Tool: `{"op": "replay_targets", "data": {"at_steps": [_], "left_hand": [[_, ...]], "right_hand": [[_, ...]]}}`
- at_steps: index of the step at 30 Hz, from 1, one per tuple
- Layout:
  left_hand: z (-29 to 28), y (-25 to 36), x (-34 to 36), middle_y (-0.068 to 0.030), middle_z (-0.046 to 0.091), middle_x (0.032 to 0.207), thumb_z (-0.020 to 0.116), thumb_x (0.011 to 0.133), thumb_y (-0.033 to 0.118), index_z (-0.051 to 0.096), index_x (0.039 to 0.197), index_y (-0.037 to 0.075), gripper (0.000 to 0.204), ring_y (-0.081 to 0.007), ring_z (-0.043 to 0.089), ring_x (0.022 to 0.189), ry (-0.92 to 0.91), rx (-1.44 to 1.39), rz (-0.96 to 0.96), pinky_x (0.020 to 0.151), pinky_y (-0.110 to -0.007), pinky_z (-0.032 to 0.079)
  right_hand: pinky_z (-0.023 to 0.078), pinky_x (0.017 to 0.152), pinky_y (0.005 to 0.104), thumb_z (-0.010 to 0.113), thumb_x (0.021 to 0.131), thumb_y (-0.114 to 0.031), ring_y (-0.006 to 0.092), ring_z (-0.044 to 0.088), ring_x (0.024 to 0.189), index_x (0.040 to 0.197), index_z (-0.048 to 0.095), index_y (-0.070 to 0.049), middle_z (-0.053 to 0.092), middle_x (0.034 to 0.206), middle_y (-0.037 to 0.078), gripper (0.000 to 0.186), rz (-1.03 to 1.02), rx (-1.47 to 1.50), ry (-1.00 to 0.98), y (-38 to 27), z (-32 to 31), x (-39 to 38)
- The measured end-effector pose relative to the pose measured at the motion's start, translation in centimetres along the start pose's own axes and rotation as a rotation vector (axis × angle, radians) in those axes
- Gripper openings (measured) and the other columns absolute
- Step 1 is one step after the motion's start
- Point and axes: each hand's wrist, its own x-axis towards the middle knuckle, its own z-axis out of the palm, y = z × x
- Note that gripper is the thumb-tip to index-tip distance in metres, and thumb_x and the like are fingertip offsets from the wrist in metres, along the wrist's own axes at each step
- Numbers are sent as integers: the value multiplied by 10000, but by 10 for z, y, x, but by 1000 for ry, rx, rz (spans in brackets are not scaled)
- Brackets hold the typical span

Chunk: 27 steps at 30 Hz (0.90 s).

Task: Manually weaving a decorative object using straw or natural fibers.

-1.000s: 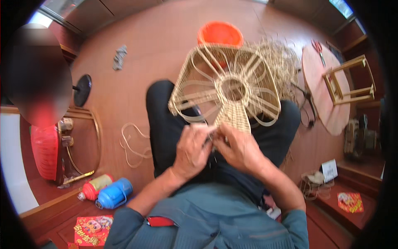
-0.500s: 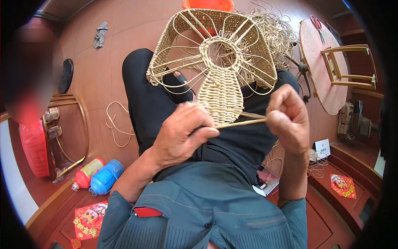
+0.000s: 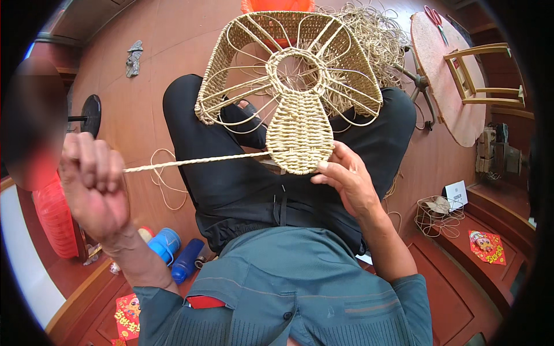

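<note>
Pale straw makes up the woven panel that lies in front of you in the head view, over your lap and between your knees. It is shaped like a paddle: the rounded near end points toward your body, and the narrower far end meets a braided ring. Beyond that, looped spokes fan out to a straw basket wall, whose two ends rest at your thighs.

Your right hand pinches the panel at its near right edge, thumb on top and the fingers curled round the edge, their tips partly hidden. Your left hand is well off to the left, folded into a fist round the end of a twisted straw cord.

The panel's long axis runs straight away from you; the cord leaves its left edge near the rounded end and stretches nearly square to that axis, in a straight line over your left thigh. So the right hand is the nearer one, touching the weave, while the left connects to it only through the cord.

Past the work sit an orange bucket and a heap of loose straw cord.
</note>
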Motion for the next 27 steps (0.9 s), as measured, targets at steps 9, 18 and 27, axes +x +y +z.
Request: {"op": "replay_targets", "data": {"at_steps": [9,18,27], "left_hand": [[-64,73,26,23,368,800,502,1167,187,531,1102,24,178,-72,293,614,5,137,137,535,-242,292],[40,-50,-18,-14,650,934,648,1044,38,731,1073,32,88,-84,594,818,-229,914,-210,706,-267,490],[72,-143,-50,-91,663,918,738,956,-5,743,1039,-8,83,-182,663,778,-362,936,-127,714,-309,537]], "right_hand": [[623,978,380,638,896,-17,215,736,1139,1431,531,23,706,1313,130,547,-4,324,75,4,37,25],[631,973,431,633,900,-39,234,739,1101,1376,575,32,715,1275,128,485,41,332,114,11,41,31],[621,937,405,596,845,3,229,738,1036,1326,585,18,724,1206,123,482,62,370,122,18,39,34]]}}
